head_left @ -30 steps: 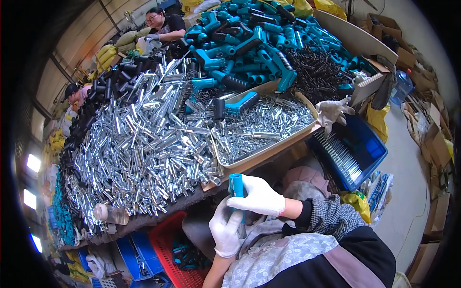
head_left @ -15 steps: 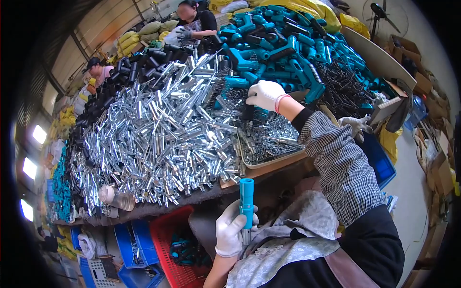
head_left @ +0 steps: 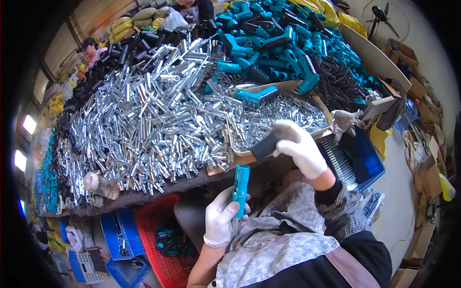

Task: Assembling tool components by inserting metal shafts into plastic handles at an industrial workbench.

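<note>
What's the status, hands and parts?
Left hand grips teal handle upright. Right hand holds black sleeve at tray edge. Path between them clear.

Our left hand (head_left: 220, 217), in a white glove, sits low and close to our body, fingers curled in a fist with the thumb side up. The bare left forearm runs down to the lower edge. Our right hand (head_left: 298, 146), also gloved in white, is raised higher and further forward, fingers bent in a pinch. The right wrist is bare; a patterned sleeve covers the bent forearm.
</note>
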`<state>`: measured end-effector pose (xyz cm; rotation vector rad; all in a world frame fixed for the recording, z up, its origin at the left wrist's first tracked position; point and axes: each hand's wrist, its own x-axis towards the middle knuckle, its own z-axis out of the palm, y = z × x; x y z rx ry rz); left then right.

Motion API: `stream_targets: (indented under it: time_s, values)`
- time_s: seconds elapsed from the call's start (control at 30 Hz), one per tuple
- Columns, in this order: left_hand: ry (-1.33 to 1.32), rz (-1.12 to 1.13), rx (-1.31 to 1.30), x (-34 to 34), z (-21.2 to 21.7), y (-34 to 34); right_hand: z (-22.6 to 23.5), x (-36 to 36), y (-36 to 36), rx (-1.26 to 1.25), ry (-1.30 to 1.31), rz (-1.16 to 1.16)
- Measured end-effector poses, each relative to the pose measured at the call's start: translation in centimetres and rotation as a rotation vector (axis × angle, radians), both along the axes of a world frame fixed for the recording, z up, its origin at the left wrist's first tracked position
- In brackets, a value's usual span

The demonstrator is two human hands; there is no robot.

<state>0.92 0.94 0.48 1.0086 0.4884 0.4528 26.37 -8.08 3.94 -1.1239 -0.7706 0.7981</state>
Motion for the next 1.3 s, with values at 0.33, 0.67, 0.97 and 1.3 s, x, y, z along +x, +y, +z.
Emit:
stream_targets:
  time_s: [0.33, 0.67, 0.97, 1.3]
  values:
    - [0.185, -0.214, 0.077, -0.4, -0.4, -1.3, -3.8, -1.4, -1.6, 0.206, 0.075, 0.185]
    - [0.017, -0.324, -0.326, -0.4, -1.8, -1.7, -7.5, -4.8, 0.7, 0.536, 0.354, 0.381]
    - [0.121, -0.206, 0.118, 0.8, -0.8, -2.4, -5.3, -4.7, 0.0, 0.486, -0.057, 0.442]
    - [0.273, -0.277, 0.535, 0.7, -0.8, -2.0, -0.7, 6.5, -0.8, 0.041, -1.095, -0.3]
